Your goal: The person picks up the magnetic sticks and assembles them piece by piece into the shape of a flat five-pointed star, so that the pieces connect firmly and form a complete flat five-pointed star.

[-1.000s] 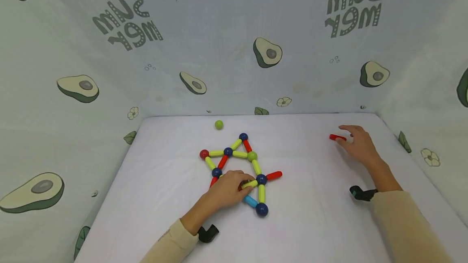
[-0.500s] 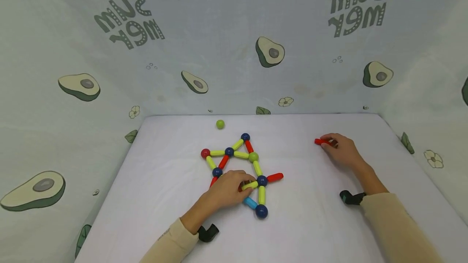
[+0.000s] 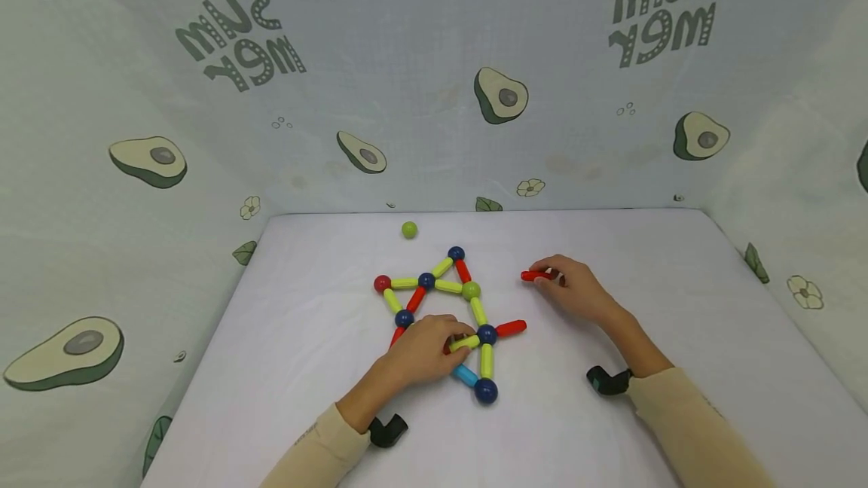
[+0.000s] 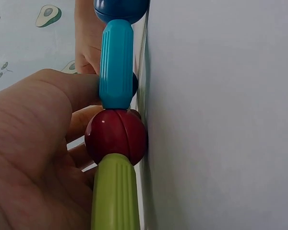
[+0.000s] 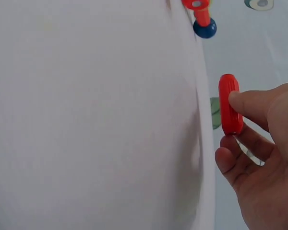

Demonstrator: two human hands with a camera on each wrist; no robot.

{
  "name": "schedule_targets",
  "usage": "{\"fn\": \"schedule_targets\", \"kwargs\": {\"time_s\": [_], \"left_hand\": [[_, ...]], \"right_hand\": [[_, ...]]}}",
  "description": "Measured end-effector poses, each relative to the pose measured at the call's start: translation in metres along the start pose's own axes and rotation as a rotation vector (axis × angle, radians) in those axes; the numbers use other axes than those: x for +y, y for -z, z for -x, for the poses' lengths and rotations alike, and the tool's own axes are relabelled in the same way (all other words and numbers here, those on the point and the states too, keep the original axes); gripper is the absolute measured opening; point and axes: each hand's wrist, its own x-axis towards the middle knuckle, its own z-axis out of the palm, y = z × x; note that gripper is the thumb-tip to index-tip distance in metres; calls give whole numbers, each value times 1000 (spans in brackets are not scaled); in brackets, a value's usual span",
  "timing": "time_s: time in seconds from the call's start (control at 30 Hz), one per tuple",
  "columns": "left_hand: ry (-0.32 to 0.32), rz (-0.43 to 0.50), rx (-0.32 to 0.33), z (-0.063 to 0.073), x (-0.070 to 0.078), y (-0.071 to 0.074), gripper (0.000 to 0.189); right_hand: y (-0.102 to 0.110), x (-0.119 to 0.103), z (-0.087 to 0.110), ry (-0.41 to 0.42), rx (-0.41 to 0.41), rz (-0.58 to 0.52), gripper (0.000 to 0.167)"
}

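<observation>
A flat figure of magnetic building sticks and balls lies mid-table; one of its blue balls (image 3: 487, 334) joins several sticks. My left hand (image 3: 429, 349) pinches a yellow-green stick (image 3: 464, 343) of this figure between thumb and forefinger. The left wrist view shows a light blue stick (image 4: 116, 64) and a dark red ball (image 4: 116, 136) in front of that hand, partly hiding its fingers. My right hand (image 3: 573, 291) pinches a loose red stick (image 5: 229, 105) by its sides, right of the figure and apart from it. The figure's near left part is hidden under my left hand.
A loose green ball (image 3: 409, 230) lies near the table's far edge. Another red stick (image 3: 511, 328) juts rightward from the figure. The white table (image 3: 610, 443) meets a printed cloth backdrop (image 3: 420, 96) behind.
My right hand has closed its fingers on the loose red stick and carried it left from the table's right side toward the figure. The left hand stays in place.
</observation>
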Motion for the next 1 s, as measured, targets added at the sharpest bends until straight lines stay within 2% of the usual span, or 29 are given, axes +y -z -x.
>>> {"fn": "schedule_targets", "kwargs": {"time_s": [0.23, 0.6, 0.8, 1.0], "left_hand": [[-5, -2, 2, 0, -2, 0, 30], [14, 15, -11, -1, -1, 1, 30], [14, 13, -17, -1, 0, 1, 30], [10, 13, -18, -1, -1, 1, 30]], "right_hand": [[-21, -21, -5, 50, -40, -36, 28], [-42, -46, -9, 56, -82, -63, 25], [-43, -49, -10, 72, -92, -46, 24], [-30, -58, -21, 95, -50, -39, 29]]}}
